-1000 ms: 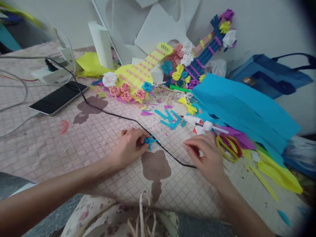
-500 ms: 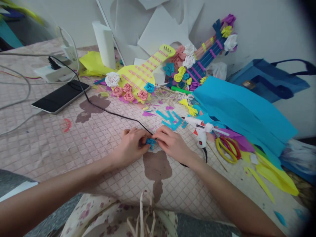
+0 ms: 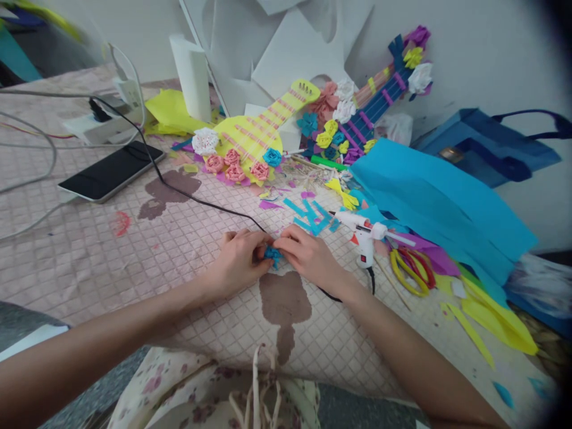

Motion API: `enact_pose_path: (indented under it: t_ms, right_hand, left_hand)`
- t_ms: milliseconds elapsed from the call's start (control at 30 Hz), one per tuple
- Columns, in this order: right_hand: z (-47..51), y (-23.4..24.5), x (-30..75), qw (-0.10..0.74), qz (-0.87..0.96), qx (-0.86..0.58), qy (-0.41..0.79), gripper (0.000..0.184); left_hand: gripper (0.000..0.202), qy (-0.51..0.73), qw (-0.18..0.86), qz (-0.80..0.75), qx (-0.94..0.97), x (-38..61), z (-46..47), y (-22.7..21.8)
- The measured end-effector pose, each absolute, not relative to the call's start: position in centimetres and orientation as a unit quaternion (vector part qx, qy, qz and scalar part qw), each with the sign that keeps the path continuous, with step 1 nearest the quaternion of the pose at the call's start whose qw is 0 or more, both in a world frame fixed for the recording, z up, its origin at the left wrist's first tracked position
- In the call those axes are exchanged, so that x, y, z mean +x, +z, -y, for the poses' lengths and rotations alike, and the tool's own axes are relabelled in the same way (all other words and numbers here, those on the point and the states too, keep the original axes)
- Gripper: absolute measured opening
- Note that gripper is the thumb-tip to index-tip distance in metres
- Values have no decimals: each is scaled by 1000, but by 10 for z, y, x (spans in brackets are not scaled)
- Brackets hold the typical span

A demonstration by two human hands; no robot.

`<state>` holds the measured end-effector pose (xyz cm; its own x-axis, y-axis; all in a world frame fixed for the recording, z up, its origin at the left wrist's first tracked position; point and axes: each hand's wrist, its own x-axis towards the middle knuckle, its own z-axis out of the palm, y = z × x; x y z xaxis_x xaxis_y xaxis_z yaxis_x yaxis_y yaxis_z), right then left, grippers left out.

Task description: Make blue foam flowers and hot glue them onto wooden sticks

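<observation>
Between my two hands, low over the table, is a small blue paper flower (image 3: 273, 256) with crinkled edges. My left hand (image 3: 243, 260) is closed around its left side, thumb and fingers pinching it. My right hand (image 3: 305, 255) is closed too, its fingertips pressed together at the flower's upper right edge; whether they grip part of it is partly hidden. Just beyond my hands lie blue paper strips (image 3: 313, 215). To the right rests a white hot glue gun (image 3: 365, 238) with a stick in its back.
A yellow paper guitar (image 3: 250, 137) with paper roses leans at the back, beside a blue guitar (image 3: 375, 110). A black cord (image 3: 201, 202) runs under my hands. A phone (image 3: 111, 171) lies left; scissors (image 3: 409, 273) and blue paper sheets (image 3: 442, 202) lie right.
My right hand's fingertips have shifted slightly left, closer to my left hand. The blue flower stays in about the same place.
</observation>
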<state>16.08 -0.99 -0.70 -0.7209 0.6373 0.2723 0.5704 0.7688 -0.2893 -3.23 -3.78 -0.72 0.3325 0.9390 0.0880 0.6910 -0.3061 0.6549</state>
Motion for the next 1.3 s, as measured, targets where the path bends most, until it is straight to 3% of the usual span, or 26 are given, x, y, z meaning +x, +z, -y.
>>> enact_pose_path:
  t_ms: [333,533,733,833,900,1033,1133,1300]
  right_hand:
    - [10,-4,159,170,923,-330,104,20]
    - [11,-2,158,206,910,-334,132,19]
    - [16,7,158,306,804,-360,361,8]
    - [19,10,159,314,701,-353,534,4]
    - [21,12,161,317,658,-350,586,6]
    - [26,20,166,416,650,-375,514,7]
    - [30,37,171,531,654,-379,383,2]
    - [43,73,185,649,648,-371,145,12]
  left_hand:
    - [29,248,268,-523,770,-31,37,-8]
    - [25,240,264,-523,774,-32,36,-8]
    - [21,242,263,-520,776,-32,37,-8]
    - [15,240,263,-523,774,-31,37,-7]
    - [16,243,258,-523,775,-31,37,-7]
    - [24,246,255,-516,779,-32,37,-10]
    - [24,251,256,-516,778,-33,37,-12]
    - [23,255,262,-515,775,-33,37,-10]
